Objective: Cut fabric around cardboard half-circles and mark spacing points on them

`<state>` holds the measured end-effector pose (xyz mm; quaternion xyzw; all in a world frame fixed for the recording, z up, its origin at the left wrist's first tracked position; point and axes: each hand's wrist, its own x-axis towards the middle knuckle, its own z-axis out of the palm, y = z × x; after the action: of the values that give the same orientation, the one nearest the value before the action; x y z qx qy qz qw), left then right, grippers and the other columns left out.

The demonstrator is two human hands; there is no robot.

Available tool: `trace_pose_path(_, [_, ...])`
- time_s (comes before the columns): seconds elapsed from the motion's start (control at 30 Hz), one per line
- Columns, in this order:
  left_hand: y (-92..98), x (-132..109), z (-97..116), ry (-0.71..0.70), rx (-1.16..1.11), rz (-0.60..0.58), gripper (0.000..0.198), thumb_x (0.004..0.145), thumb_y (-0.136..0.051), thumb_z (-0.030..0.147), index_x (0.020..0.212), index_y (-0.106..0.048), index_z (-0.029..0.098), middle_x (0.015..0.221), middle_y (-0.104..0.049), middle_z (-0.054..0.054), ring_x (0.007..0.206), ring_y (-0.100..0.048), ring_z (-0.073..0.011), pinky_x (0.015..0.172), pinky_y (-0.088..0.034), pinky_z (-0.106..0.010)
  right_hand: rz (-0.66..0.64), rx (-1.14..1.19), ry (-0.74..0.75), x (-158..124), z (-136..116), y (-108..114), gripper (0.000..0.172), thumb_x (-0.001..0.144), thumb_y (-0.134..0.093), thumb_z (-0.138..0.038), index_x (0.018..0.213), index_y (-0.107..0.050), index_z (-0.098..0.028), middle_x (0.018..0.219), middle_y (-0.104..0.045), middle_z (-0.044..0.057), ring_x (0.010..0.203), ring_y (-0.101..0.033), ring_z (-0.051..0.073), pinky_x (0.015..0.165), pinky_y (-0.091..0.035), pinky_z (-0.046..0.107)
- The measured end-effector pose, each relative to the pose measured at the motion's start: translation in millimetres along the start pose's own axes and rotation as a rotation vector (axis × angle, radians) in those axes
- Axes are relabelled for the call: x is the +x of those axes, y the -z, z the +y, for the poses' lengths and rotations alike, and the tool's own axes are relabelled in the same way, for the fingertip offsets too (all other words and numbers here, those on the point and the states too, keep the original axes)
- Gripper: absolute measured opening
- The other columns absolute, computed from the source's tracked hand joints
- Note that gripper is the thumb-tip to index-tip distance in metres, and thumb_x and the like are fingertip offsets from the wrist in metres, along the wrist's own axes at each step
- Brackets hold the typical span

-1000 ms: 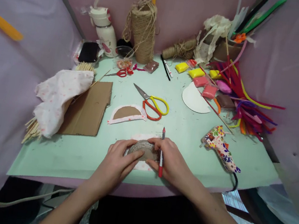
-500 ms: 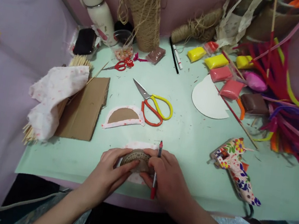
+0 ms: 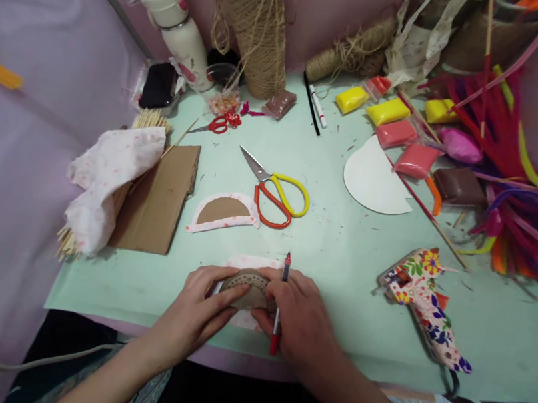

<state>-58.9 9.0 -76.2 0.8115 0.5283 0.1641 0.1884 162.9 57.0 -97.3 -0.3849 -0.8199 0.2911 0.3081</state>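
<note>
A half-round brown piece (image 3: 250, 298) with a band of dark marks along its curve lies on a piece of white patterned fabric (image 3: 252, 263) near the table's front edge. My left hand (image 3: 206, 303) grips its left side, thumb on its face and fingers around the upper edge. On the other side, my right hand (image 3: 301, 321) touches the piece with its fingertips while holding a red-and-grey pen (image 3: 280, 304), which points away from me. Just beyond them lies a cardboard half circle (image 3: 224, 212) on white fabric whose straight edge is folded over. Large scissors (image 3: 275, 192) rest beside it, blades apart.
On the left, cardboard (image 3: 154, 205) lies beside fabric-covered sticks (image 3: 110, 184). A floral glue gun (image 3: 428, 306) and a white paper shape (image 3: 376, 177) are on the right. Behind stand a bottle (image 3: 181, 30), a twine spool (image 3: 257, 25) and clay packets (image 3: 387, 111).
The view has shifted slightly, so things on the left appear a little farther right. Both hands keep their hold on the half-round piece and pen, with hardly any movement.
</note>
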Motion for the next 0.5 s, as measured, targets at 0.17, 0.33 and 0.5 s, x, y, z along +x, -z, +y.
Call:
trace_pose_path(0.17, [-1.4,-0.7,-0.6,0.004,0.004,0.016,0.043,0.091,-0.057,0.019,0.133,-0.054,0.031,0.129,-0.053,-0.010,0.117,-0.052,-0.0247,0.096,-0.048,-0.043,-0.019,0.013,-0.033,0.2,0.3,-2.4,0.019,0.082,-0.068,-0.020,0.094,-0.054,-0.022,0.110,-0.070,0.009,0.090,-0.060,0.027,0.075,-0.047,0.042])
trace_pose_path(0.33, [-0.5,0.1,0.1,-0.011,0.026,0.001,0.038,0.091,-0.057,0.018,0.128,-0.058,0.029,0.129,-0.051,-0.010,0.117,-0.050,-0.0250,0.096,-0.046,-0.043,-0.016,0.024,-0.046,0.6,-0.8,-1.8,0.023,0.080,-0.072,-0.020,0.091,-0.052,-0.023,0.109,-0.069,0.009,0.090,-0.060,0.027,0.075,-0.047,0.041])
trace_pose_path(0.5, [1.0,2.1,2.4,-0.026,0.049,-0.013,0.040,0.092,-0.056,0.018,0.131,-0.055,0.029,0.129,-0.049,-0.011,0.117,-0.049,-0.0248,0.097,-0.046,-0.044,-0.026,0.014,-0.011,0.5,-1.4,1.0,0.025,0.080,-0.072,-0.021,0.094,-0.052,-0.022,0.113,-0.068,0.011,0.095,-0.060,0.029,0.078,-0.047,0.042])
